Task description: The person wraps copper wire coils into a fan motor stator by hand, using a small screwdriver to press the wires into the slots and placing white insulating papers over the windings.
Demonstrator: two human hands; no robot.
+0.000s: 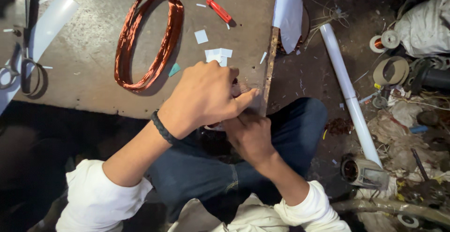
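My left hand [204, 96], with a dark braided band at the wrist, is curled over a small object at the near edge of a low grey board [93, 58]. My right hand [251, 136] sits just under it, fingers closed around the same thing. The object is almost wholly hidden; only a bit of reddish-brown and pale material shows between the fingers [239, 89]. A coil of copper wire [150, 40] lies on the board to the left of my hands.
A red-handled screwdriver [213, 4] and white paper scraps [218, 54] lie behind my hands. Scissors [21, 70] rest at the left edge. A white tube [349, 93] runs along the floor on the right, by a small motor part [363, 171] and cluttered scrap.
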